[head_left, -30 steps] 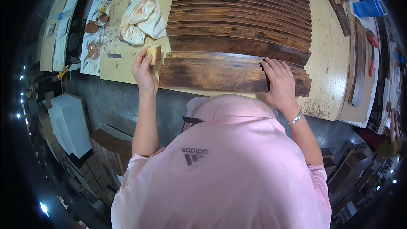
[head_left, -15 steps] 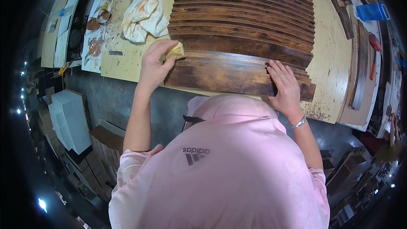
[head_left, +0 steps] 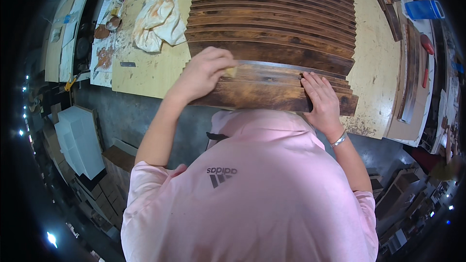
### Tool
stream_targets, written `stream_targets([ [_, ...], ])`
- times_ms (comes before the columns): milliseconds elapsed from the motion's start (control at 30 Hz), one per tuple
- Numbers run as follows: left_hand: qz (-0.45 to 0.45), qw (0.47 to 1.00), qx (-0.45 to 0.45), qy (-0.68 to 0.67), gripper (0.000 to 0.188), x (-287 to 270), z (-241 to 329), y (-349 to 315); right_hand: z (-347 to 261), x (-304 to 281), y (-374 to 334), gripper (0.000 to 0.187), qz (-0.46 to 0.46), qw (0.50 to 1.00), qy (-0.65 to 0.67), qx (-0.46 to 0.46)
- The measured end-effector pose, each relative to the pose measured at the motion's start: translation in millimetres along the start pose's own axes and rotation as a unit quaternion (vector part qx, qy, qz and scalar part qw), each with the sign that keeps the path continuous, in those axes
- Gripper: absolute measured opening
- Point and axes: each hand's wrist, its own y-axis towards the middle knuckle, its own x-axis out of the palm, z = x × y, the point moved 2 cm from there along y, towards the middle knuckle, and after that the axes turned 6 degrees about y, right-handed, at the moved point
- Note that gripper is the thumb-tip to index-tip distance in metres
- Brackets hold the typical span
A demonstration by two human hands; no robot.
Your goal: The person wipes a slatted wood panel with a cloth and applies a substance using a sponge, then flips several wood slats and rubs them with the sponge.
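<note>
Left hand (head_left: 204, 72) further right along board (head_left: 272, 92)

Two hands — left hand (head_left: 204, 70), right hand (head_left: 323, 99) — one stained rag (head_left: 158, 19), one blue tub (head_left: 424, 9).
</note>
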Motion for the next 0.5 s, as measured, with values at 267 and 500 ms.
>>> stream_targets([
  [267,0.043,0.999,-0.005,0.005,0.037,-16.8,-1.1,-5.3,0.2,2.8,-1.6,0.077,0.016,1.0,-0.004,-0.005],
  [500,0.009,1.0,-0.019,0.017,0.035,-18.4,-18.0,-14.5,0.4,0.9,-0.2,0.077,0.016,1.0,-0.002,0.0],
])
